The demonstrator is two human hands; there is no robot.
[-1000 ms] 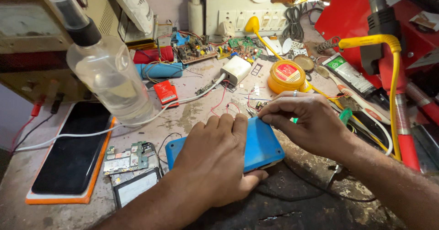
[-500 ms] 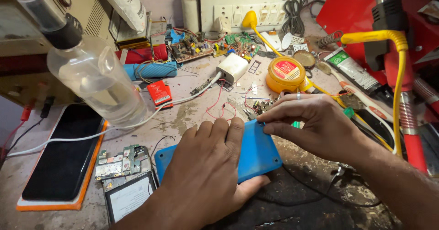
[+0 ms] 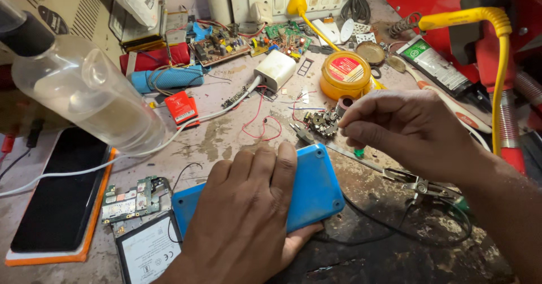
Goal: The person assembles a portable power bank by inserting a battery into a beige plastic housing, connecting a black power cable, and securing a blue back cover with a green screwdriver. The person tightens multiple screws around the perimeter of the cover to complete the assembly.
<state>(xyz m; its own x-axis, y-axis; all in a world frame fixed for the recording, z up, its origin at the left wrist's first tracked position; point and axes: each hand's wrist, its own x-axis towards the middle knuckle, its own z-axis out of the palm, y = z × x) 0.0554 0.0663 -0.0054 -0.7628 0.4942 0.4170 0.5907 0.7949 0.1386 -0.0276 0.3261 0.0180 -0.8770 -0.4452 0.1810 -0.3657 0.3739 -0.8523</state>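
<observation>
Lifting off the blue case [image 3: 313, 191], the right hand [image 3: 406, 129] is now pinching a small tool; left hand [image 3: 243, 216] is pressing flat, fingers together, on the case.

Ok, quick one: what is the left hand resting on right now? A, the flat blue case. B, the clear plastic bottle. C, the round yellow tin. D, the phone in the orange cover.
A: the left hand lies palm down on the flat blue case, fingers spread over its top, while the tin, bottle and phone sit apart from it.
</observation>
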